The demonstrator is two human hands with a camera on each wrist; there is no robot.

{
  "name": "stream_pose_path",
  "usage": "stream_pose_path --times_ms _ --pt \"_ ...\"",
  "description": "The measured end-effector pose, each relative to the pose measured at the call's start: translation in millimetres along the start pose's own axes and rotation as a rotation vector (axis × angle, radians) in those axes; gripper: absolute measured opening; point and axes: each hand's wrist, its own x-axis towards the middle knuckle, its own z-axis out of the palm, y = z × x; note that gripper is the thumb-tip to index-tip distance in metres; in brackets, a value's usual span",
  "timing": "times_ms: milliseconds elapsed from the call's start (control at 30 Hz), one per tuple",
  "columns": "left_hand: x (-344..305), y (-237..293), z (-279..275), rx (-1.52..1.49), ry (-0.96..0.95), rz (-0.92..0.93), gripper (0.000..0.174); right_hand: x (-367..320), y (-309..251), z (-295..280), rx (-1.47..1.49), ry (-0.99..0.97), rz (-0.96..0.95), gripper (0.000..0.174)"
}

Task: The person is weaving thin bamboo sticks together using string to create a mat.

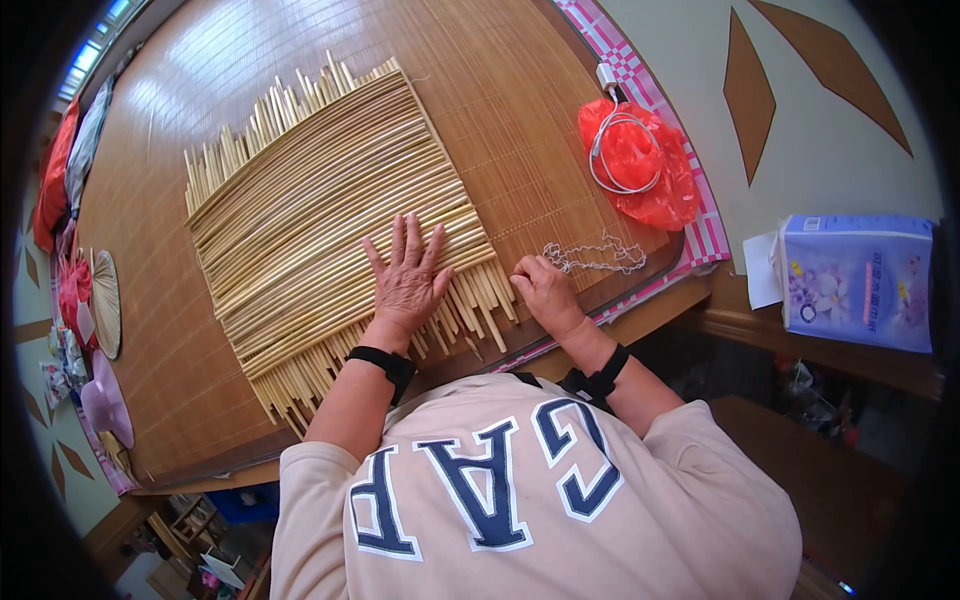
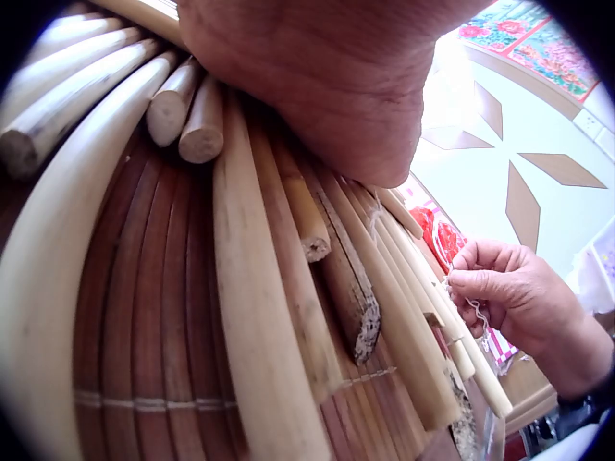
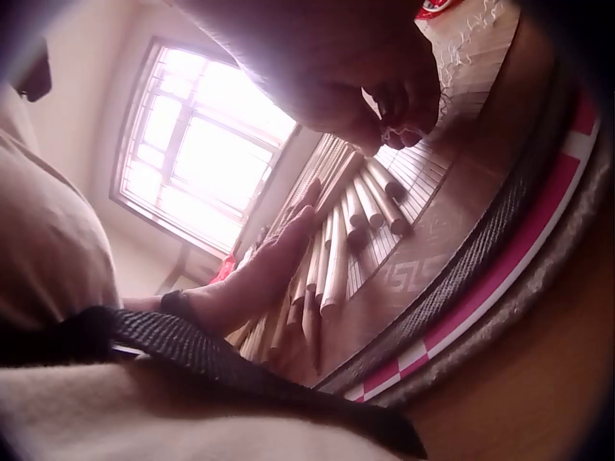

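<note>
A mat of pale, straight plant stalks (image 1: pixel 320 190), laid side by side with uneven ends sticking out at two sides, lies on the table. My left hand (image 1: pixel 408 275) rests palm down on its near part, fingers spread and straight. Just off the mat's right near corner, my right hand (image 1: pixel 548 293) has its fingers curled. In the left wrist view, thumb and forefinger of that right hand (image 2: pixel 519 293) pinch a thin white string (image 2: pixel 477 309). More of the white string (image 1: pixel 610 256) lies in a loose tangle beyond the hand.
A red plastic bag (image 1: pixel 650 165) with a white cable (image 1: pixel 597 160) on it lies at the table's right. Past the edge stands a purple tissue pack (image 1: pixel 858 283). A woven fan (image 1: pixel 106 305) and a pink hat (image 1: pixel 108 400) are at the left edge. Bamboo matting (image 1: pixel 500 90) covers the table.
</note>
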Motion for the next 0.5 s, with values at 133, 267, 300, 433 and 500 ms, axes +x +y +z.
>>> stream_pose_path --times_ms 133,267,300,433,500 --pt "0.4 0.2 -0.7 -0.003 0.008 0.002 0.06 5.5 -5.7 -1.6 0.016 0.019 -0.021 0.008" --pt "-0.2 0.2 -1.6 0.004 0.002 0.003 0.06 6.8 -4.9 -1.4 0.034 -0.061 0.035 0.008" --pt "-0.5 0.1 -1.5 0.004 -0.003 0.001 0.06 6.6 -2.6 -0.7 0.025 -0.075 0.038 0.008" --pt "0.3 0.4 -1.7 0.003 -0.012 0.002 0.059 5.1 8.7 -0.5 0.052 -0.084 0.048 0.008" --pt "0.0 -0.1 -1.6 0.004 -0.013 0.003 0.059 6.2 9.1 -3.7 -0.012 -0.063 0.061 0.008"
